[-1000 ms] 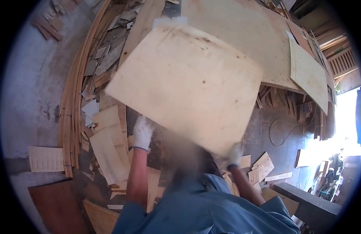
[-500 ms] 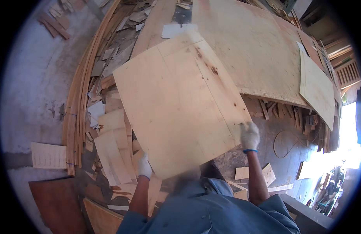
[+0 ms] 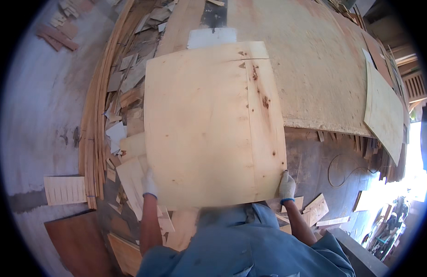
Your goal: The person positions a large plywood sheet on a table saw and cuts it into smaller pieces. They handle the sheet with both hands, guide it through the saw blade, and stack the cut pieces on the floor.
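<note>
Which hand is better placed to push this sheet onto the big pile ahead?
Probably the right hand: it grips the veneer sheet at its near right corner, on the side nearest the large sheet pile. The left hand holds the far-side edge, over scraps.

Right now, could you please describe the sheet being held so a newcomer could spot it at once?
In front of the big plywood stack, find the pale veneer sheet raised between the gloved left hand and right hand. Unlike the scraps below, it is large, squarish, with dark knots along a seam near its right edge.
</note>
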`<action>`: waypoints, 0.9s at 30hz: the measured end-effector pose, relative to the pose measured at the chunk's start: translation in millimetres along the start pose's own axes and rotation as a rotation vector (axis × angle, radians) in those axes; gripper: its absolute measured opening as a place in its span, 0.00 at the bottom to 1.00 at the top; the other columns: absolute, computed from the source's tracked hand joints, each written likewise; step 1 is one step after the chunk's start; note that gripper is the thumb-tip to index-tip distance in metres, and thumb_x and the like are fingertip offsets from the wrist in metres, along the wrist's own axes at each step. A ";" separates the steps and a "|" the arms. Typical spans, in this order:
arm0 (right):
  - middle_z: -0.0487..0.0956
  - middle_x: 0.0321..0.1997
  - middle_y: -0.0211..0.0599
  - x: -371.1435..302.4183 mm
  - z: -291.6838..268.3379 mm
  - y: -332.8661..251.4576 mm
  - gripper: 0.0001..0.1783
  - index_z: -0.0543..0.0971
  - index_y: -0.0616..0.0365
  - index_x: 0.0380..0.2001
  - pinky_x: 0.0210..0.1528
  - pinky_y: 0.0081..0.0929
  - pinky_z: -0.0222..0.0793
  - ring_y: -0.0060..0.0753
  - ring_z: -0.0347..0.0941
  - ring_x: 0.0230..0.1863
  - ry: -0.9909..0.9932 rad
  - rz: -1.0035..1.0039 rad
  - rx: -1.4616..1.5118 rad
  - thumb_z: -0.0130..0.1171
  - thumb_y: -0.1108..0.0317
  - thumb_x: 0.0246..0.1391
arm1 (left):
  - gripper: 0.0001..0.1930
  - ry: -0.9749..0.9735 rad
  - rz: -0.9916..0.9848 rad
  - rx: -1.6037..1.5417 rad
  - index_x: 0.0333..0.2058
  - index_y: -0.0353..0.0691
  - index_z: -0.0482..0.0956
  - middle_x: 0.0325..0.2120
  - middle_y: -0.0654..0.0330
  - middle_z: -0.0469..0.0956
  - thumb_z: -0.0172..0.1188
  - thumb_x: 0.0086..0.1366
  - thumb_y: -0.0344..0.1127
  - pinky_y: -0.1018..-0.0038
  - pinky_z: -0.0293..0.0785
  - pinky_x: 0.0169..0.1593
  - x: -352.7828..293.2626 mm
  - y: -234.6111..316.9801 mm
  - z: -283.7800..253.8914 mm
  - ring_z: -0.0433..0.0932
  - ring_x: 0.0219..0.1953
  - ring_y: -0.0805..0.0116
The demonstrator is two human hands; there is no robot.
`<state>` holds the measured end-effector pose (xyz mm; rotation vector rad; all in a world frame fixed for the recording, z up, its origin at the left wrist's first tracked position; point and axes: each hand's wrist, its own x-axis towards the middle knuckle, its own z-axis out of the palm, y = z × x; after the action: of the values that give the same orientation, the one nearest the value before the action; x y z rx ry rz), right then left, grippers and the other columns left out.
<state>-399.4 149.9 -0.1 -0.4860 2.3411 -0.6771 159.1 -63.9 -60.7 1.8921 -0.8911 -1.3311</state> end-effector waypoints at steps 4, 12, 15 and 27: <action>0.78 0.36 0.63 -15.8 14.1 -27.0 0.28 0.79 0.68 0.36 0.41 0.48 0.67 0.64 0.75 0.38 0.069 -0.078 0.052 0.39 0.52 0.68 | 0.27 -0.177 0.104 0.024 0.51 0.30 0.77 0.46 0.58 0.79 0.50 0.72 0.51 0.73 0.74 0.51 34.4 116.1 31.3 0.77 0.46 0.71; 0.78 0.35 0.66 20.5 16.0 -86.7 0.33 0.80 0.68 0.32 0.43 0.50 0.66 0.67 0.74 0.39 0.136 0.075 -0.019 0.39 0.47 0.67 | 0.25 -0.289 0.073 -0.060 0.51 0.28 0.77 0.46 0.57 0.79 0.51 0.72 0.48 0.73 0.74 0.52 86.4 167.8 53.0 0.78 0.46 0.70; 0.78 0.35 0.65 25.4 13.3 -103.6 0.34 0.80 0.68 0.33 0.44 0.50 0.66 0.67 0.74 0.39 0.138 0.104 -0.030 0.39 0.45 0.67 | 0.25 -0.286 0.066 -0.089 0.53 0.28 0.75 0.48 0.56 0.78 0.51 0.72 0.48 0.73 0.74 0.52 96.7 168.0 52.1 0.77 0.48 0.70; 0.76 0.29 0.58 57.7 19.8 -76.0 0.33 0.79 0.68 0.31 0.39 0.48 0.65 0.55 0.72 0.34 0.171 0.044 -0.065 0.40 0.45 0.67 | 0.24 -0.231 -0.036 -0.043 0.49 0.29 0.76 0.44 0.57 0.79 0.53 0.71 0.49 0.72 0.75 0.50 87.2 176.0 56.6 0.78 0.44 0.69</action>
<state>-415.4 53.8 3.3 -0.4175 2.5335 -0.6465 99.0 -240.6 22.6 1.7535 -0.9368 -1.6019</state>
